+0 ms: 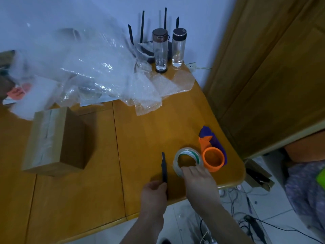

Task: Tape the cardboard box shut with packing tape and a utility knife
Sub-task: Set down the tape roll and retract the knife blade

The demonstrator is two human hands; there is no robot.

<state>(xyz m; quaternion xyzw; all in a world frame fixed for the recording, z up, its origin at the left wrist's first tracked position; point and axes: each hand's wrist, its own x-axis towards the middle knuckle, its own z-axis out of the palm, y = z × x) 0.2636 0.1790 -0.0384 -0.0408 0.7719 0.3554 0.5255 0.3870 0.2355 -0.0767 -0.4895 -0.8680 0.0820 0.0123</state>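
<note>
Cardboard box point(54, 140) sits on the left part of the wooden table point(144, 131), well apart from both hands. Its flaps look closed, and a shiny strip of tape seems to run along the top seam, though blur keeps me from telling whether it covers the whole seam.

Left hand point(154, 193) is wrapped around the lower end of the knife point(164, 167), a slim dark tool that points away from the person, tip just above or on the tabletop. Held low and angled away, the blade stays clear of the other hand and the arms. Whether the blade is extended I cannot tell.

Right hand point(197, 176) rests on the near rim of the tape roll point(187, 160), fingers curled over the edge and pinching it, so the hand is closed on the roll. The roll stands tilted against the table close to the front right corner, just beside an orange dispenser point(212, 160) with a purple part behind it. The dispenser is empty, which suggests the roll is being used bare, with the knife doing the cutting.

Bubble wrap point(98, 67) is heaped at the back of the table, pushed away from the work area, and two glass bottles point(168, 50) stand upright behind it near the wall.

With both tools by the corner and the box far left, I judge this either a pause between strips or the tools being put down.
</note>
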